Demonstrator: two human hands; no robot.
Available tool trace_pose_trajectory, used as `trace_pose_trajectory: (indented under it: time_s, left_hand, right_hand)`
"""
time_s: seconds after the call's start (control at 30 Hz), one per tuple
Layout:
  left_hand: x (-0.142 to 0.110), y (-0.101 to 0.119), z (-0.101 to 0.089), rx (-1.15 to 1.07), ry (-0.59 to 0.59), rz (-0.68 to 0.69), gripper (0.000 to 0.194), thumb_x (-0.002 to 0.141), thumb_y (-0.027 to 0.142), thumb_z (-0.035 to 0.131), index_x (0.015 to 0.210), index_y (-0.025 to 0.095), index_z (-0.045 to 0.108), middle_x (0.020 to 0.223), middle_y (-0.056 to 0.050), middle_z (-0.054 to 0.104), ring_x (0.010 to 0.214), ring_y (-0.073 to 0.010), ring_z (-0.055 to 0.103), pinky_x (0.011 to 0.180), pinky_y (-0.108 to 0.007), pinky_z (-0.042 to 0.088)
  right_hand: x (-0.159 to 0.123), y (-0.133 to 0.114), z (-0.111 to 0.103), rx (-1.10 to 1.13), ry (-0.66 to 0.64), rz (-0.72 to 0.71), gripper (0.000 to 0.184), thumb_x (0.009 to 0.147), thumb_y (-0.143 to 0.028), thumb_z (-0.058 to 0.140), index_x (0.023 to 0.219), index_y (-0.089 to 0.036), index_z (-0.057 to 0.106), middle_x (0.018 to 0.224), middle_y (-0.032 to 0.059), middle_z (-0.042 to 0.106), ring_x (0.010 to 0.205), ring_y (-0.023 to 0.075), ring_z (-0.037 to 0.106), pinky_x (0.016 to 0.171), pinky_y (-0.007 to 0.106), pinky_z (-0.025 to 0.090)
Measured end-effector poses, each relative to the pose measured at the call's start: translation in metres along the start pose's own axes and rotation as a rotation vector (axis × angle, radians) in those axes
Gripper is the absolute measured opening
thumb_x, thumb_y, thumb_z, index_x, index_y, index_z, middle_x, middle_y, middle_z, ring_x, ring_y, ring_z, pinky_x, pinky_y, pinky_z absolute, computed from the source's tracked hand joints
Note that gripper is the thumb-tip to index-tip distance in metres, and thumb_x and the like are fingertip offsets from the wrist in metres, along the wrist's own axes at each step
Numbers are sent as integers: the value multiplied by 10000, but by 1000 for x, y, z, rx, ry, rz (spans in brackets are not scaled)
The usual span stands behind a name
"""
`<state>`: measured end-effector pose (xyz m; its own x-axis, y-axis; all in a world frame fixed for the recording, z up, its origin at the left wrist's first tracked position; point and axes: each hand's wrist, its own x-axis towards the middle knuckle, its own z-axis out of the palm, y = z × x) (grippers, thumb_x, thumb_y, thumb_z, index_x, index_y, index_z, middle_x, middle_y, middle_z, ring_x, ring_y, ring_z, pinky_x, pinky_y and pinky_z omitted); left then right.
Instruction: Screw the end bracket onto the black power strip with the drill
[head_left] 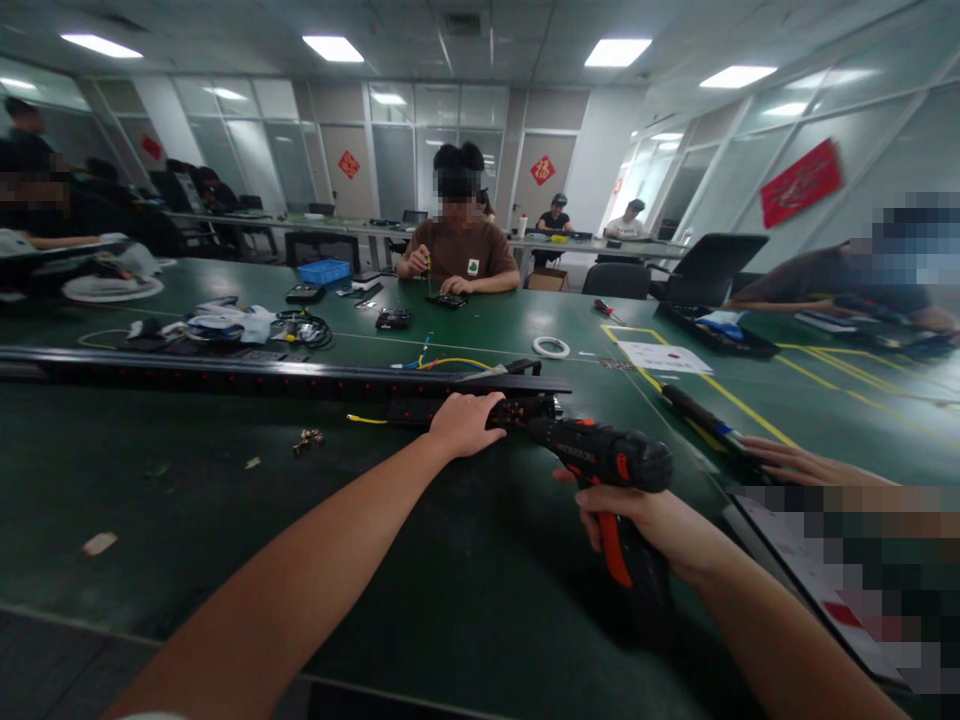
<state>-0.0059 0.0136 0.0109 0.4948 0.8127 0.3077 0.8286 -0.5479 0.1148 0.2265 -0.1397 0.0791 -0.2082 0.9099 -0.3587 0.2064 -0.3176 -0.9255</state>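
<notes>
My right hand [637,508] is wrapped round the grip of a black and orange cordless drill [600,452]. The drill points left, its front end at the right end of a short black bar-shaped unit [409,411]. My left hand [466,425] is closed over that unit and presses it down; its fingertips are partly hidden behind it. A yellow wire with a metal lug [367,419] sticks out from the unit's left end. Just behind lies a long black rail [247,375]. Small brass-coloured screws [307,440] sit in a pile to the left.
Coloured wires [450,362] lie behind the rail, near a white tape roll [550,347]. Bagged cables [229,322] and a blue basket [324,271] are farther left. A co-worker [459,255] sits opposite; another person's hand [814,462] rests by a black bar at right.
</notes>
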Motion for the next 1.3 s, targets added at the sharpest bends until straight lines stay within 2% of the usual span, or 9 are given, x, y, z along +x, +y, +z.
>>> trace_pose_trajectory:
  time_s: [0.1,0.37,0.57,0.73,1.3]
  left_hand:
    - [0,0,0,0,1,3,590,895,554,665,1388,261,526,1186,-90,743,1091,-321,696,950,-437,484]
    - [0,-1,2,1,11,6,597,896,565,655,1395,263,527,1188,-91,741,1091,-326,694,955,-443,480]
    - [0,0,1,9,4,2,599,899,559,658,1403,265,522,1217,-83,737,1104,-314,690,968,-436,478]
    - [0,0,1,9,11,4,607,894,563,665,1401,257,530,1199,-86,742,1099,-318,694,959,-438,488]
    - [0,-2,3,10,16,9,616,901,568,655,1412,250,524,1215,-94,734,1097,-323,690,961,-442,480]
  right_hand:
    - [0,0,0,15,9,15,545,673,-419,762,1142,-158,665,586,-19,656,550,185,623,556,292,472]
    - [0,-1,1,-54,11,-25,342,718,-447,742,935,-190,673,588,-2,672,537,183,634,519,275,459]
    - [1,-1,1,-70,11,-72,319,740,-443,750,911,-191,656,598,-7,666,553,175,624,547,279,473]
    - [5,4,-3,-88,33,-82,294,731,-443,753,801,-180,643,600,0,652,557,173,613,557,288,485]
    - [5,3,-3,-66,9,-88,261,702,-405,731,812,-190,630,586,-11,632,555,173,598,570,303,504]
